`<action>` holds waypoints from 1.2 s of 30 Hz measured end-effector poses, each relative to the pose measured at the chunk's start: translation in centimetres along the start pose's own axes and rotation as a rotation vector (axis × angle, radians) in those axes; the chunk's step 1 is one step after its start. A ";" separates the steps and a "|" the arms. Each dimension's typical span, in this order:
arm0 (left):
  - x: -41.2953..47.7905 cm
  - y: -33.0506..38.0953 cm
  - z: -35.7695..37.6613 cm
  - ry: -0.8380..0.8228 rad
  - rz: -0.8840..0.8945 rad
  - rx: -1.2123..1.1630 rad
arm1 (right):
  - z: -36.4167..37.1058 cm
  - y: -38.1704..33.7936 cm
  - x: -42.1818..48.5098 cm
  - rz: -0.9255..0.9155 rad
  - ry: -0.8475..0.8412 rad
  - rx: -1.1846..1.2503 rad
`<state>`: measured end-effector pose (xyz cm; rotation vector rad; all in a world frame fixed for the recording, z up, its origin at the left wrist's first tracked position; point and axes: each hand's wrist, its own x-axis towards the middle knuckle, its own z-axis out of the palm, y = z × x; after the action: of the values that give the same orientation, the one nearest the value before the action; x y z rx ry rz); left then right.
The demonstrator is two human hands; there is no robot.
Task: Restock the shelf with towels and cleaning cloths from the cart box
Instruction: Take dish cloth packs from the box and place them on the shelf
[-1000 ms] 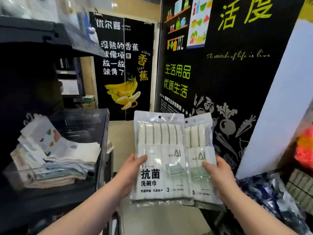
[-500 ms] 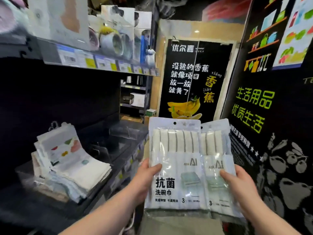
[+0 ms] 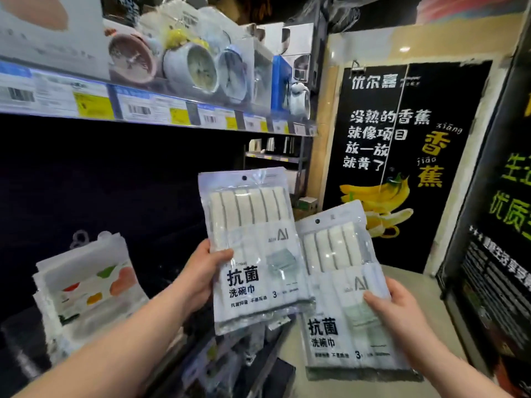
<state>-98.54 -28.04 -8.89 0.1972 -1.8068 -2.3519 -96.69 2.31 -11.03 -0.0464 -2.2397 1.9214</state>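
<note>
In the head view, the person's left grip (image 3: 201, 278) is closed on the left pack (image 3: 253, 225) of dish cloths. It holds the pack at its lower left edge, with the thumb across the front and the fingers hidden behind. This pack stands almost upright, leaning slightly left, in the air before the dark gap under the upper shelf (image 3: 149, 110). The right grip (image 3: 402, 314) is closed in the same way on the right pack (image 3: 344, 288), with its thumb on the front near the right edge. The right pack is held lower and to the right, over the pale floor (image 3: 416, 282). The left pack's lower right edge overlaps the right pack's left edge and lies in front of it. Both packs are clear at the top, showing white cloths with grey stripes, and carry a white label with black Chinese print and a "3". Low on the left, a stack (image 3: 86, 285) of cloths printed with coloured fruit shapes sits in clear wrapping on the lower shelf, well apart from both packs. The upper shelf has a strip of blue, white and yellow price tags along its front, with clocks (image 3: 198, 67) and boxes standing on it. Behind the packs hangs a black poster (image 3: 402, 133) with bananas and white and yellow lettering.
</note>
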 end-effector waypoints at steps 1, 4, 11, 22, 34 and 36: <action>2.0 0.7 -0.1 0.033 0.030 0.007 | 0.2 0.2 2.2 -0.013 0.002 -0.004; 7.6 1.8 -0.9 0.141 0.100 0.010 | 1.8 0.5 8.4 -0.027 -0.002 0.004; 15.3 1.8 -5.0 0.354 0.204 0.094 | 7.8 1.8 18.4 -0.012 -0.150 0.131; 20.5 0.9 -9.1 0.756 0.008 0.210 | 16.6 0.8 28.8 -0.020 -0.539 0.146; 21.7 -2.2 -8.4 0.904 -0.091 0.181 | 26.8 0.5 32.0 -0.033 -0.907 0.108; 21.7 -2.0 -8.8 0.889 -0.106 0.111 | 28.5 0.7 31.6 -0.026 -0.917 0.109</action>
<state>-118.05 -40.51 -13.15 1.1552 -1.4594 -1.7402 -132.49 -20.79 -11.85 1.0726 -2.5577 2.3371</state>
